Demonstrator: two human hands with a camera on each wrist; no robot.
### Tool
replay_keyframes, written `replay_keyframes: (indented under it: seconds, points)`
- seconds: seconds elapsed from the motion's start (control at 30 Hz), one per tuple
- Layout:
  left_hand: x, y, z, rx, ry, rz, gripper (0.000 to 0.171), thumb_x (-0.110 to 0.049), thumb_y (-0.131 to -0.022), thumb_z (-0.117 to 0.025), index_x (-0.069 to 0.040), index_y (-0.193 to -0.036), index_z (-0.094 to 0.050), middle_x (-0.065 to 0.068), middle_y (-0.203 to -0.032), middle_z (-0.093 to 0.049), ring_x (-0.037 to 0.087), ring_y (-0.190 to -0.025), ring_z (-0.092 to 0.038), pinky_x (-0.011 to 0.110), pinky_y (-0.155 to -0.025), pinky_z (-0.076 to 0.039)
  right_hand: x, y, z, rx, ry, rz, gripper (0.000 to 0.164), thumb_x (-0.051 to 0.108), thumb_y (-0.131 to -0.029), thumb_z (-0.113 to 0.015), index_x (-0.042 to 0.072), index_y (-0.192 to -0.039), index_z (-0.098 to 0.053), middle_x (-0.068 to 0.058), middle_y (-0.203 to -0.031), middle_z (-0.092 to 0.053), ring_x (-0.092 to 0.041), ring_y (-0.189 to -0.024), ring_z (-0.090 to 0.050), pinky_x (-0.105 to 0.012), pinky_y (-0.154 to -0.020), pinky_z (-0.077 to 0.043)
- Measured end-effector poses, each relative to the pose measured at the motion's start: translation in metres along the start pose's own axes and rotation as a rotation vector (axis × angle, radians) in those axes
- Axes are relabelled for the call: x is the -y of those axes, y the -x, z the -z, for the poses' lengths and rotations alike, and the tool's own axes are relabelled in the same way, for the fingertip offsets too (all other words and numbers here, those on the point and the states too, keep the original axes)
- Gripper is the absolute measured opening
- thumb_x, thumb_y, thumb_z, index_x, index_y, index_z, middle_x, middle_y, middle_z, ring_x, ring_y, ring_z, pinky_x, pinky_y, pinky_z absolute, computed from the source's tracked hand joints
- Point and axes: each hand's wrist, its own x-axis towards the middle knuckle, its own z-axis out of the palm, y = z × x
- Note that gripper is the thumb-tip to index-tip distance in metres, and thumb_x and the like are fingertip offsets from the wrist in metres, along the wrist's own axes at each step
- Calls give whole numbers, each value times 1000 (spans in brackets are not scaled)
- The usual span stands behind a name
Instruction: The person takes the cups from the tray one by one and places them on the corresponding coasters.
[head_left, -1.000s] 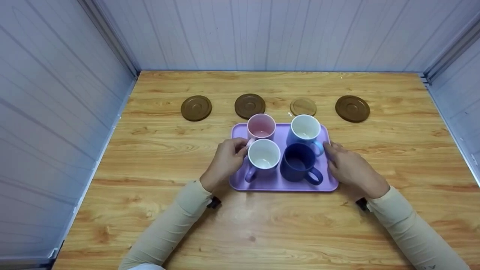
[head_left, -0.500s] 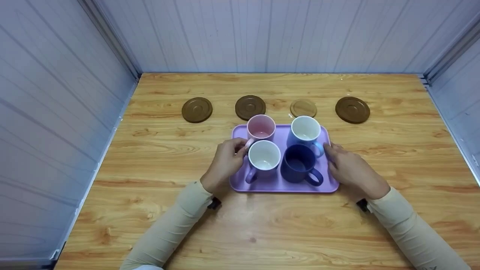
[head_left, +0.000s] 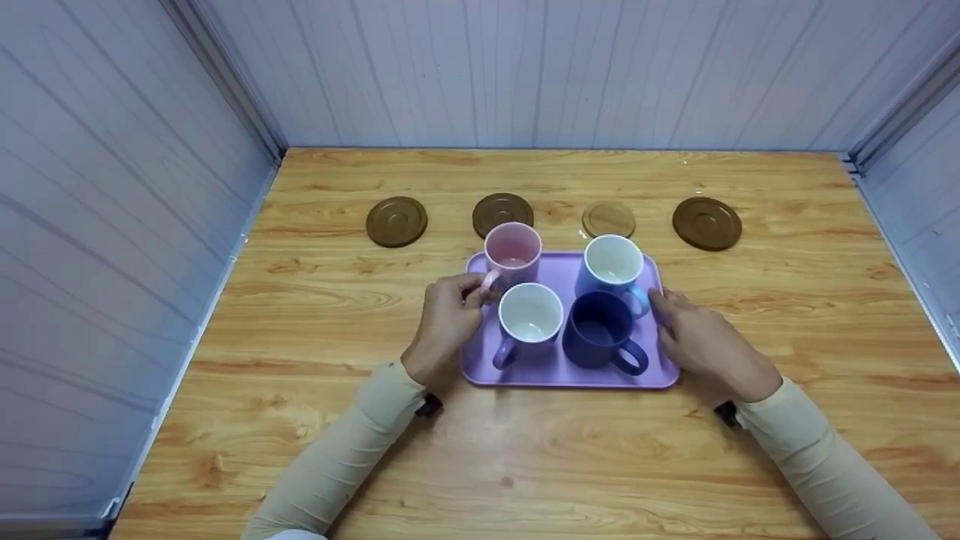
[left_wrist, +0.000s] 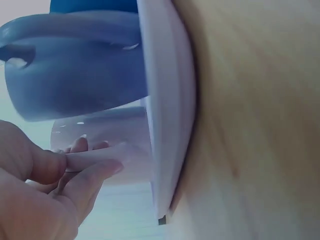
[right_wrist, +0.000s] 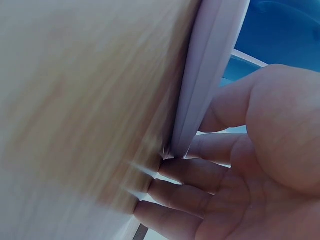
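Pale panelled walls, the left wall with faint dark streaks, enclose a wood-grained worktop, its far edge running along the back wall. From the left, a brown coaster lies near that far edge. Next, nearer the person, the left hand reaches over a lilac tray; its grip pinches the handle of a pink mug at the far left corner. Whether the mug's base touches the tray is hidden. A second brown coaster lies beyond it, a lilac mug in front. Further right come a dark blue mug, a light blue mug and, behind, a paler coaster. Against the tray's right edge rests the right hand, grip unclenched, fingers fairly straight. Beyond lie a fourth, dark coaster and the pale right wall.
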Motion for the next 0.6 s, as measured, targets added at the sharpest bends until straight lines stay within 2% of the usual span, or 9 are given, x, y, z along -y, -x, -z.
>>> replay_keyframes:
  seconds: [0.13,0.23,0.4,0.6]
  points:
    - [-6,-2,11,-56,42,10,24,11,-94,-60,1,-104,-80,9,-87,-77,14,-83,-70,23,-68,-56,1,-1,0,13,-9,-6,55,10,-100,-53,-12,-150,-44,-39,-148,-45,-57,-135,-46,-66,-110,-39]
    - [-13,-5,23,-99,61,15,23,11,-95,-60,3,-103,-79,9,-88,-77,16,-86,-72,24,-75,-59,1,-1,0,21,-13,-9,55,10,-99,-53,-12,-150,-44,-39,-148,-45,-56,-136,-45,-66,-111,-39]
    - [-30,-11,47,-175,72,-19,21,10,-95,-60,2,-101,-79,9,-89,-77,18,-88,-73,32,-82,-62,0,-1,-1,3,-15,-6,55,8,-98,-53,-12,-148,-46,-39,-147,-47,-56,-135,-47,-66,-109,-40]
    - [-46,-24,76,-289,90,-48,23,12,-94,-59,1,-102,-78,10,-91,-75,21,-87,-72,33,-81,-62,0,0,1,7,-10,3,55,9,-98,-54,-12,-148,-45,-39,-147,-47,-58,-134,-47,-67,-109,-40]
